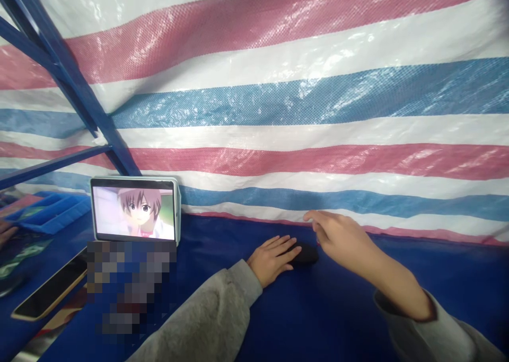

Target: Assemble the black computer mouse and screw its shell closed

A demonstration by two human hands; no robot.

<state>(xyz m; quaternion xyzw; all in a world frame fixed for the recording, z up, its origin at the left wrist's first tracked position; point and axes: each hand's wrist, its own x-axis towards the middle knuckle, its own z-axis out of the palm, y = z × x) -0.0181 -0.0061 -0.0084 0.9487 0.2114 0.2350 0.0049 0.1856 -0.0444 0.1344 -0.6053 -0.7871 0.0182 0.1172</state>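
My left hand (274, 259) lies flat on the blue tabletop, fingers spread, the fingertips over a small black rounded object (305, 254). What kind of object this is, I cannot make out, as the hand covers part of it. Just right of it and higher up is my right hand (338, 238), seen from its back. Its index finger stretches left and bends at the tip, apart from the fingers below. Nothing shows in this hand.
A tablet (135, 211) in a pale case stands at the left, playing a cartoon. Before it lie a phone (51, 285) and a blurred-out patch. Farther left are a blue tray (59, 213) and part of another person's hand (5, 231). Striped sheeting (278, 102) and a blue metal frame (79, 81) rise behind.
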